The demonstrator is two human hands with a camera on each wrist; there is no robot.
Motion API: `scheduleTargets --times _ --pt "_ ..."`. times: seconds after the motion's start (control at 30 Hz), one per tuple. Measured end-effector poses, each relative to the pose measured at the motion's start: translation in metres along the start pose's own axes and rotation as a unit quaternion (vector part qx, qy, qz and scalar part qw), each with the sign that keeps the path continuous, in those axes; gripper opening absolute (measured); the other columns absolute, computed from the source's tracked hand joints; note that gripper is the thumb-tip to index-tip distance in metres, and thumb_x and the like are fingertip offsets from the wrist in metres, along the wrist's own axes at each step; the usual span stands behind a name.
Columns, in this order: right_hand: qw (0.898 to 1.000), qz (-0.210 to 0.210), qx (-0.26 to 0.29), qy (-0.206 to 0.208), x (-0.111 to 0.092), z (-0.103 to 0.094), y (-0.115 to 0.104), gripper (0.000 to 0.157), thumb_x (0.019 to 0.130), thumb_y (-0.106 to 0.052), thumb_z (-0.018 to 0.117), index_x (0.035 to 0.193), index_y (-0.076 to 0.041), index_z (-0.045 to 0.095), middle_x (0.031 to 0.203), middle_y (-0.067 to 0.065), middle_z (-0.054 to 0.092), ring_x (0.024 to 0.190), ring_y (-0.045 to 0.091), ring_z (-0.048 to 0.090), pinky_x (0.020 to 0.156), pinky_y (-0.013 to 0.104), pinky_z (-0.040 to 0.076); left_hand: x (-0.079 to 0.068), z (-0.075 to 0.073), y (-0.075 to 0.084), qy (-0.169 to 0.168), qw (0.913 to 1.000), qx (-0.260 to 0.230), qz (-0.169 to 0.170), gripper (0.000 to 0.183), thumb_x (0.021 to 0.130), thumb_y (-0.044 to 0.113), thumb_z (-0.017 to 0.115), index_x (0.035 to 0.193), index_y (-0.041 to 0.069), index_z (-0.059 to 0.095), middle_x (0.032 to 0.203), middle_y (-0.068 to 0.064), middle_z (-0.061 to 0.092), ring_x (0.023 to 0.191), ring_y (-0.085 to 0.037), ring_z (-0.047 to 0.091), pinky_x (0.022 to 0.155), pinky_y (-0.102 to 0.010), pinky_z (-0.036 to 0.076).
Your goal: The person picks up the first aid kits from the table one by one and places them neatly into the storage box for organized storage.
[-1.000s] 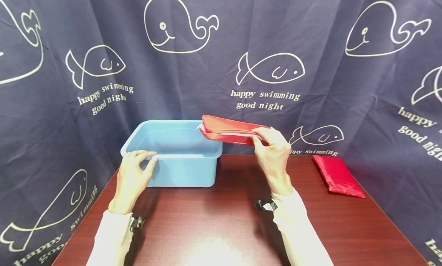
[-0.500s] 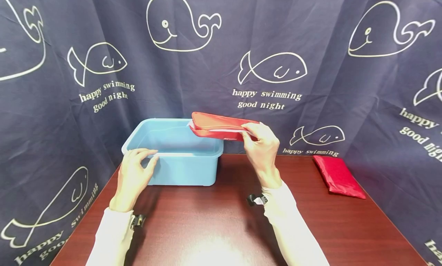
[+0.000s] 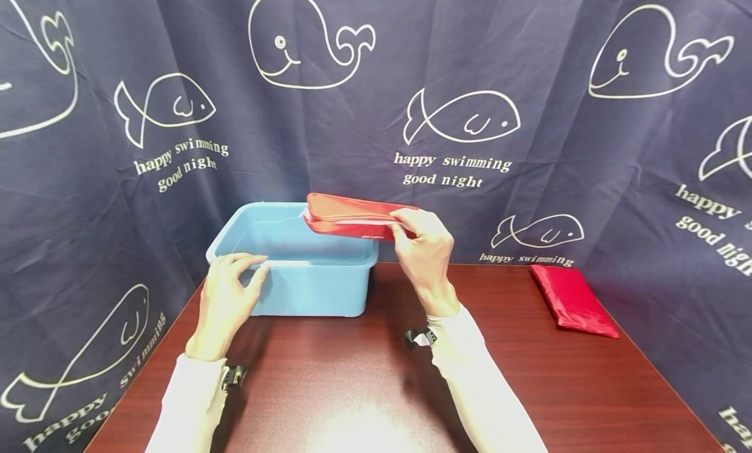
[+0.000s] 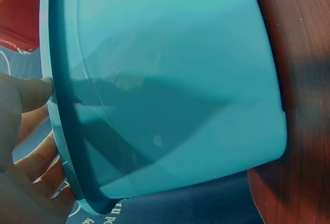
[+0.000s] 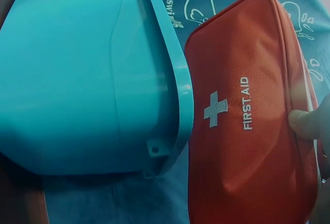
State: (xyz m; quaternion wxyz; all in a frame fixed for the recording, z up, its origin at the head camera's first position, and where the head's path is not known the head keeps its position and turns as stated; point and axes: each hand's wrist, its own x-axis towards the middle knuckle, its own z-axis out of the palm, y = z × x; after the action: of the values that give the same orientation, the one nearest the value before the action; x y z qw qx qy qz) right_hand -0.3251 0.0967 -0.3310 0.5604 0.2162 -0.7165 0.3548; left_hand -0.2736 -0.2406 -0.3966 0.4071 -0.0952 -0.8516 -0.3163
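Dark blue curtain cloth (image 3: 364,166), printed with white whales, fish and lettering, surrounds a reddish-brown table (image 3: 352,368) in the head view. On it stands a light blue bin (image 3: 311,291), upright. The left hand (image 3: 228,303) pinches its near rim (image 3: 320,264) toward the left end, just as it did a second ago, and the bin has stayed put. The right hand (image 3: 427,260) pinches one end of a red pouch (image 3: 346,219) between thumb and fingers, holding it raised and slightly tilted. Since the earliest frame the pouch has slid leftward: then only its tip overlapped the bin, now most of it lies across the bin's right part. A glossy red packet (image 3: 574,301) lies, unmoved, near the table's right edge.

From the left wrist, the thumb sits on the outer side of the rim, the fingers beyond it; a corner of the pouch shows at upper left.

From the right wrist, the pouch reads "FIRST AID" beside a white cross; the thumb presses near its edge. Whether pouch and bin touch, I cannot tell.
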Motion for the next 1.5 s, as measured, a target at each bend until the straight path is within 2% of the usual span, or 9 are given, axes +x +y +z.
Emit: scheduleTargets --times 0.67,1.5 --pt "1.0 -0.007 0.013 -0.02 0.008 0.027 -0.027 0.017 0.084 -0.005 0.082 0.099 -0.012 0.084 0.098 0.002 0.08 0.093 0.022 0.073 0.087 0.036 0.056 0.001 0.001 0.001 -0.005 1.0 0.0 -0.006 0.021 0.09 0.017 0.079 0.11 0.012 0.081 0.109 -0.009 0.07 0.11 -0.034 0.06 0.098 -0.047 0.042" --pt "0.998 -0.013 -0.032 -0.061 0.021 0.072 -0.064 0.015 0.084 -0.014 0.083 0.096 -0.022 0.084 0.093 -0.005 0.079 0.088 0.018 0.072 0.077 0.035 0.056 0.001 0.0 0.003 -0.009 0.9998 0.001 -0.015 0.019 0.09 0.017 0.078 0.108 0.012 0.081 0.11 -0.009 0.07 0.112 -0.035 0.059 0.097 -0.048 0.042"
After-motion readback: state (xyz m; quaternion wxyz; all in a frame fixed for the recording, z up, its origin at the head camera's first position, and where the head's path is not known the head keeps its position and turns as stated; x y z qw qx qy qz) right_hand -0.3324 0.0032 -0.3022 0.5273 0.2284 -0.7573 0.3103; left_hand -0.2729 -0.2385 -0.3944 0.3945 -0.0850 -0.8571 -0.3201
